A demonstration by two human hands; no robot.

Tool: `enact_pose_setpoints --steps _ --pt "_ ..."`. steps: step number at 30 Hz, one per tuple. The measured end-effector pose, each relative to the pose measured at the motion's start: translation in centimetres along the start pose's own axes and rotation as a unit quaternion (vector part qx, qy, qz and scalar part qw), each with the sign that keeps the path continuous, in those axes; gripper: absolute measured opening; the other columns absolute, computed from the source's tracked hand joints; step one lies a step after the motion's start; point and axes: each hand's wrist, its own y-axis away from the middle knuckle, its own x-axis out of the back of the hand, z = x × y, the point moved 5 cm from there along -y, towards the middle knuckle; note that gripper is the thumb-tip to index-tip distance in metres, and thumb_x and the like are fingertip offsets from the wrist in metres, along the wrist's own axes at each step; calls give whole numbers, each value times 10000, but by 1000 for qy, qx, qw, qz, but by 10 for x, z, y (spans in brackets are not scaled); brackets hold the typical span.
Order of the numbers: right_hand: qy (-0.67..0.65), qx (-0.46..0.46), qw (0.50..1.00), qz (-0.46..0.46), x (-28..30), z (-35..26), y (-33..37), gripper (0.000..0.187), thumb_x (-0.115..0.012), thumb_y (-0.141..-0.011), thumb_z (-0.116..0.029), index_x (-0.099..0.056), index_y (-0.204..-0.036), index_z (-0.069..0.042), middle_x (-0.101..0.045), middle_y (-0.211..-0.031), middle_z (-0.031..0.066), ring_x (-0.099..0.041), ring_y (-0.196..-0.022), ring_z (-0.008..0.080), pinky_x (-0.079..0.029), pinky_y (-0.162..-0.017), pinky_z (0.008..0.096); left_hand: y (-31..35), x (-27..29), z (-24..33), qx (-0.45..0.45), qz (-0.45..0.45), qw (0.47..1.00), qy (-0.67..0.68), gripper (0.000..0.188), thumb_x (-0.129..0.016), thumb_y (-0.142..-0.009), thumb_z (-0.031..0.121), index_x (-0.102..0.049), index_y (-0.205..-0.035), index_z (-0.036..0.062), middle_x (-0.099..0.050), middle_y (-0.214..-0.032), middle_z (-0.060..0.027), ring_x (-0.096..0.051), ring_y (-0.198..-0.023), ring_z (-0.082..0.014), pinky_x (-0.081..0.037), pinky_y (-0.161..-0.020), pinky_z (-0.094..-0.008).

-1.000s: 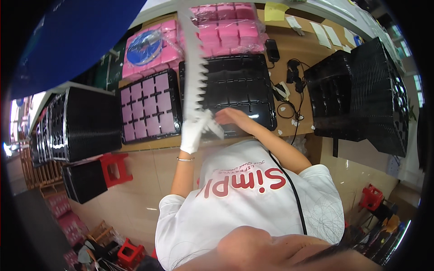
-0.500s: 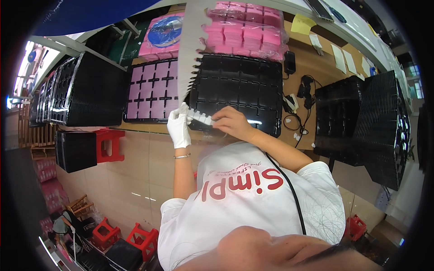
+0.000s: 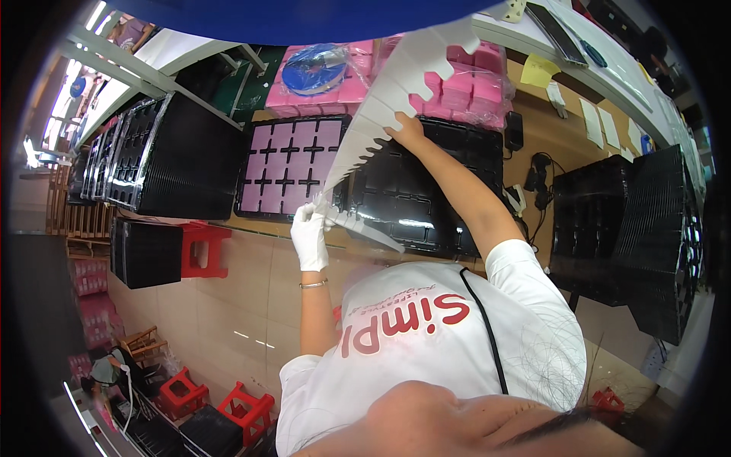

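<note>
A long white strip (image 3: 364, 122) with a notched edge runs from beneath the blue shape at the top down to the table's near side. My left hand (image 3: 310, 238), in a white glove with a bracelet at the wrist, pinches the strip near its lower end. From there a short tail of it bends right over the black tray's near edge. Farther up, the bare fingers of my right hand (image 3: 407, 133) grip the strip's notched edge; their tips are partly hidden. Under the strip lie a black compartment tray (image 3: 411, 194) and a tray filled with pink pieces (image 3: 285, 164).
Bagged pink foam blocks (image 3: 472, 87) and a blue reel (image 3: 314, 70) stand at the back. Stacked black trays rise at the left (image 3: 179, 160) and right (image 3: 647, 228). Black cables (image 3: 539, 171) lie on the table's right. A red stool (image 3: 204, 247) stands below left.
My right hand has moved up and away along the strip, from beside the left hand. The strip now slants to the upper right. The whole view has shifted slightly.
</note>
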Motion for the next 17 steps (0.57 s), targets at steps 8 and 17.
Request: enact_pose_setpoints --steps 8,17 --pt "-135 62 987 58 -47 52 -15 152 -749 -684 -225 -693 -759 -104 -665 -770 109 -634 -839 314 -500 -749 422 -5 -13 -1 13 -35 999 23 206 -710 -882 236 -603 -841 65 -558 -676 29 -465 -565 -28 -349 -541 -175" --pt "-723 -162 635 -221 -10 -22 139 151 -590 -864 -50 -562 -1006 -8 -644 -1087 187 -628 -1031 306 -473 -991 393 -9 -9 -16 19 -48 999 14 257 -700 -885 284 -630 -913 39 -632 -718 -1 -481 -540 -19 -338 -491 -157"
